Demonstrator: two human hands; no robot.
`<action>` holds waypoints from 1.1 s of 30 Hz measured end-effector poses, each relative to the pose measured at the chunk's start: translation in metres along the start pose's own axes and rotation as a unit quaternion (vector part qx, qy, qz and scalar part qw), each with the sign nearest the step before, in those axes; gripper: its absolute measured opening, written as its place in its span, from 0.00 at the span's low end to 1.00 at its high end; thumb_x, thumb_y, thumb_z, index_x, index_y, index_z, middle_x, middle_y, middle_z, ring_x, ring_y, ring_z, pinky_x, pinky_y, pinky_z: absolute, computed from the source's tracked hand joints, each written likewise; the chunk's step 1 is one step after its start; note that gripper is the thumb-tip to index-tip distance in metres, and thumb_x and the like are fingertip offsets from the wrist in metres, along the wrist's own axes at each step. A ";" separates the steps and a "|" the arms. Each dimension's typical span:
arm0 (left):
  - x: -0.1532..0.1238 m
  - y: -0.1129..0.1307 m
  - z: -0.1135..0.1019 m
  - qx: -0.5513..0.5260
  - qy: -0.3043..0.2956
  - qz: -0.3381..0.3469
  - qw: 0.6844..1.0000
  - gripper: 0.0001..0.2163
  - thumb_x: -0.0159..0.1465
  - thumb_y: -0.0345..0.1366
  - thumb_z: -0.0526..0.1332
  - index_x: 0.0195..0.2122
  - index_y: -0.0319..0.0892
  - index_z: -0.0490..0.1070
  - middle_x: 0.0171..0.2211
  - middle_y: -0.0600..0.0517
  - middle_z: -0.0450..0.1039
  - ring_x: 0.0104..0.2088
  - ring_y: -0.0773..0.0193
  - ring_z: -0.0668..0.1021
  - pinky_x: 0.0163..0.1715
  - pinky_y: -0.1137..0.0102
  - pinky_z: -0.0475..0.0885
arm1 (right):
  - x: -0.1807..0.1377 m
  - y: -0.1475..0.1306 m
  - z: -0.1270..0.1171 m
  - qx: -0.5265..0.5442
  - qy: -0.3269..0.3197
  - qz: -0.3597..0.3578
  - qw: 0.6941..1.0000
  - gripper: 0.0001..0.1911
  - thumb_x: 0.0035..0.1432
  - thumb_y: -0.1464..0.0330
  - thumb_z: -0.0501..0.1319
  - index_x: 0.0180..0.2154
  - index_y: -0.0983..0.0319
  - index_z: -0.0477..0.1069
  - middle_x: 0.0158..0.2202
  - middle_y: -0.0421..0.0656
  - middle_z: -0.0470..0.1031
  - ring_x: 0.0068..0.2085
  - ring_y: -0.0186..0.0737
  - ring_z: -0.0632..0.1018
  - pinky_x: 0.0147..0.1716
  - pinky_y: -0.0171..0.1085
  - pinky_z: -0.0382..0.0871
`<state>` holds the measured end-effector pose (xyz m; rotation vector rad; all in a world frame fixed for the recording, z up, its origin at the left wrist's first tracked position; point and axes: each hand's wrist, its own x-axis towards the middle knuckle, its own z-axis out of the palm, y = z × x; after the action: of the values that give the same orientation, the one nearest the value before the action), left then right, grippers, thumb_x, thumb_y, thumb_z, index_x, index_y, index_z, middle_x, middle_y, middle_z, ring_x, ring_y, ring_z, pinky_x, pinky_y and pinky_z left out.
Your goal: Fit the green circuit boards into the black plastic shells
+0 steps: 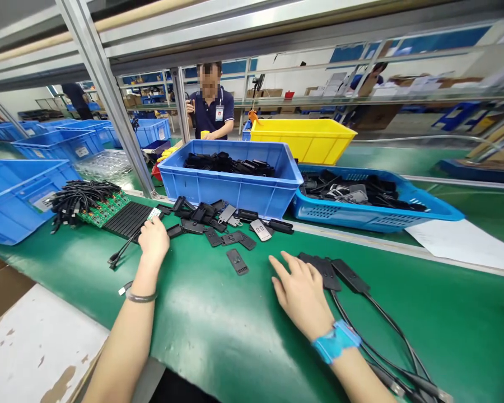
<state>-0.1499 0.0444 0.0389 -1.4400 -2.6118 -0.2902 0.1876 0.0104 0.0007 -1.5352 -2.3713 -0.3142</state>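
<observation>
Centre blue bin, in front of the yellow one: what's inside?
A heap of black parts lies inside the blue bin. Its bottom and whatever lies under the top layer are covered.

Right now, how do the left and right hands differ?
The left hand is closed on a small circuit board; the right hand is spread, nothing visible in its grasp. The left wrist wears a dark bangle; the right, a blue wristband. Both hands are bare, over the green workbench.
</observation>
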 end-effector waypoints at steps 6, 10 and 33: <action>0.005 -0.010 -0.008 -0.050 -0.006 0.011 0.999 0.19 0.60 0.28 0.51 0.53 0.32 0.64 0.36 0.35 0.77 0.37 0.45 0.80 0.37 0.58 0.72 | 0.002 -0.018 -0.018 0.325 -0.098 -0.003 0.941 0.17 0.62 0.69 0.53 0.50 0.60 0.72 0.51 0.50 0.74 0.49 0.47 0.76 0.46 0.45 0.72; -0.023 0.016 -0.015 -0.364 -0.112 0.128 0.916 0.15 0.60 0.33 0.55 0.49 0.42 0.67 0.28 0.50 0.77 0.30 0.59 0.80 0.32 0.68 0.73 | 0.006 -0.034 -0.030 0.498 -0.173 -0.018 0.850 0.12 0.63 0.66 0.54 0.40 0.59 0.76 0.43 0.47 0.78 0.42 0.43 0.78 0.43 0.41 0.73; -0.022 0.044 0.030 -0.044 0.037 0.237 0.970 0.17 0.62 0.26 0.54 0.53 0.36 0.65 0.49 0.38 0.70 0.50 0.45 0.69 0.49 0.52 0.63 | 0.008 -0.018 -0.037 0.721 -0.073 0.191 0.662 0.16 0.60 0.54 0.58 0.40 0.57 0.57 0.33 0.43 0.79 0.18 0.28 0.59 0.20 0.33 0.55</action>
<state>-0.1024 0.0565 0.0093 -1.9769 -2.1298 -0.3919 0.1730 -0.0030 0.0375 -1.0199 -1.3216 1.4628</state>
